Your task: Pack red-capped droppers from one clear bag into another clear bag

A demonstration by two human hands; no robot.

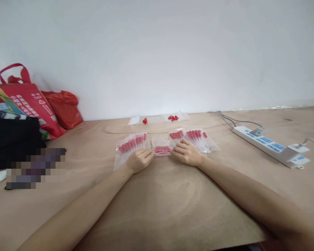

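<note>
Between my hands lies a clear zip bag (pixel 161 142) of droppers, its red rubber bulbs towards me and the pale tubes pointing away. My left hand (pixel 140 161) has its fingers pressed together at the bag's near left corner. At the near right corner, my right hand (pixel 187 153) is closed in a pinch on the same bag. Another bag of red-bulbed droppers (pixel 129 144) lies partly under my left hand. To the right, more bagged droppers (pixel 196 136) fan out beyond my right hand, with bulbs pointing away.
Loose red bulbs (pixel 173 118) and clear tubes (pixel 155 119) lie on plastic bags by the wall. A white power strip (pixel 267 143) with plugged cables is at right. A red shopping bag (pixel 34 104), red plastic bag (pixel 65 108) and black cloth item (pixel 14 139) occupy the left.
</note>
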